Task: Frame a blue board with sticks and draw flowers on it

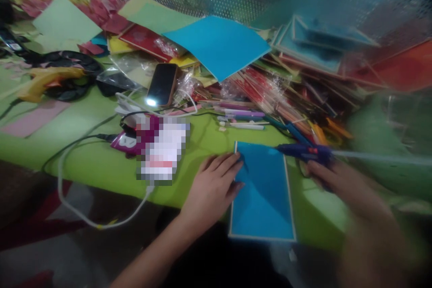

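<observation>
A blue rectangular card (263, 193) with thin pale strips along its edges lies at the front of the green table, its near end reaching past the table's edge. My left hand (216, 180) rests on the card's left side, fingers stretched out and holding nothing. Wrapped around a dark blue glue gun (303, 152) is my right hand (332, 175), somewhat blurred. The gun's nozzle points left and is at the card's top right corner; whether it touches cannot be made out. A long pale glue stick (381, 157) sticks out behind the gun.
A phone (163, 83) with its light on and a pixelated white device (165, 150) with cables lie to the left. Farther left is a yellow glue gun (50, 82). Behind, a large blue sheet (219, 45), pens (241, 114) and framed blue cards (313, 42) lie heaped against a mesh.
</observation>
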